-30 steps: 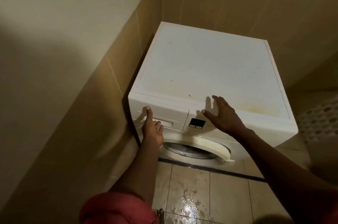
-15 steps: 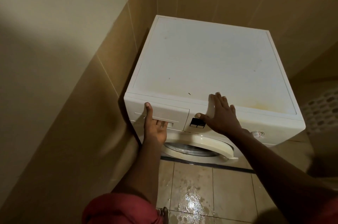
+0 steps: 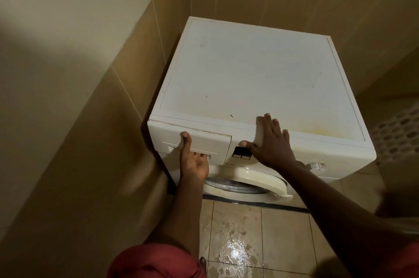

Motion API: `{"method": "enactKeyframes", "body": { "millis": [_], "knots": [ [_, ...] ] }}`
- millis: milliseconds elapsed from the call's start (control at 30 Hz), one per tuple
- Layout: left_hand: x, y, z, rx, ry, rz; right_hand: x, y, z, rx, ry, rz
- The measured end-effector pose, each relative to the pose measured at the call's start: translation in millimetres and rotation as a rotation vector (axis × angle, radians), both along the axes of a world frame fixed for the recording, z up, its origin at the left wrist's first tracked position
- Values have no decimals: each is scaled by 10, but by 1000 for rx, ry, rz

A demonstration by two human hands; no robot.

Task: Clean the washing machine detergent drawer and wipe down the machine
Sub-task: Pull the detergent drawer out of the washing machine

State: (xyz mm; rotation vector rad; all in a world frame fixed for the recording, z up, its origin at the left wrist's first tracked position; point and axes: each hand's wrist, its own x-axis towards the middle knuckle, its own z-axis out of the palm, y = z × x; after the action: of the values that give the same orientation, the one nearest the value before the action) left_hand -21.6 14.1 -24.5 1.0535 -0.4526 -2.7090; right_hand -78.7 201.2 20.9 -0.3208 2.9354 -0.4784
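Note:
A white front-loading washing machine (image 3: 249,69) stands in a tiled corner, its top stained yellow near the front right. The detergent drawer (image 3: 210,141) sits at the front's upper left, pulled out very slightly. My left hand (image 3: 192,162) grips it: fingers hooked in the handle recess, thumb pressed up on the drawer face. My right hand (image 3: 269,141) lies flat with fingers spread on the machine's front top edge, thumb beside the dark display (image 3: 241,153). The round door (image 3: 244,182) below is partly hidden by my arms.
Tiled walls close in on the machine's left and back. A white perforated laundry basket (image 3: 399,132) stands at the right. The beige floor tiles (image 3: 238,250) in front of the machine are wet and shiny. My red sleeve (image 3: 156,261) shows at the bottom.
My right hand came down from hovering to rest flat on the machine's front edge. My left fingers slid into the drawer handle recess. The camera moved closer to the machine.

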Motion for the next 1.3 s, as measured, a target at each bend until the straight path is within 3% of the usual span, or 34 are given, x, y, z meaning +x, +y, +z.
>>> {"method": "enactKeyframes", "body": {
  "millis": [267,900,1033,1133,1300],
  "knots": [
    [353,-47,-45,45,-11,-22,-23,8,20,17,-15,11],
    [951,-88,144,-64,-95,-101,51,-27,72,71,-4,28],
    [822,-65,207,-132,-190,-89,130,-187,203,-92,23,-15],
    [863,7,186,-142,-286,-94,310,-456,295,-212,150,82],
    [1094,-18,128,-104,-295,-94,532,-913,242,-132,99,366]
  ]
}}
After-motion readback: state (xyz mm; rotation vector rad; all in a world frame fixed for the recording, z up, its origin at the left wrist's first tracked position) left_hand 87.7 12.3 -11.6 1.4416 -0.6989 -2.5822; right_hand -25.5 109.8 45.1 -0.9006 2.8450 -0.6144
